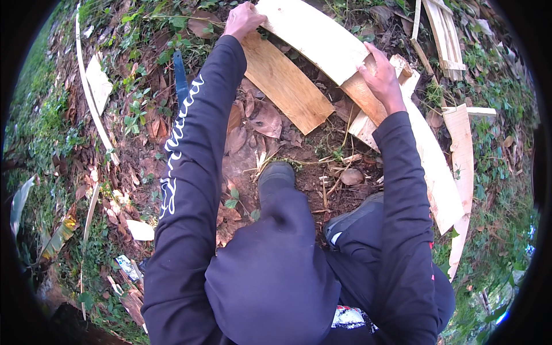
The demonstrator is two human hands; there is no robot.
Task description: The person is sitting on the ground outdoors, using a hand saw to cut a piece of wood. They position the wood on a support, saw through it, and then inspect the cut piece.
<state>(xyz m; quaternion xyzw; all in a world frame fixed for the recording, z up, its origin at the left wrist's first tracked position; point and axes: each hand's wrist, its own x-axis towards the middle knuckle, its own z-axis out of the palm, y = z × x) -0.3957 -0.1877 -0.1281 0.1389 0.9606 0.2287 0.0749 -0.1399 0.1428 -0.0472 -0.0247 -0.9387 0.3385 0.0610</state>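
Note:
A pale, flat wooden board [313,35] spans the gap between my two hands at the top of the view. My left hand [244,21] is closed on its left end, with the fingertips partly hidden. At the board's right end, my right hand [382,79] grips the corner between thumb and fingers. Just below lies a browner wooden plank [287,83] on the soil, its upper end near my left hand. Under my right hand rests another brown plank [363,95], partly covered by the pale board and my hand.
A long pale board [432,158] and a narrower curved one [460,152] lie on the right. Several wooden strips [445,40] sit at the upper right. A blue blade-like tool [180,72] lies beside my left forearm. Leaves, weeds and a round stone [352,176] cover the ground near my shoes.

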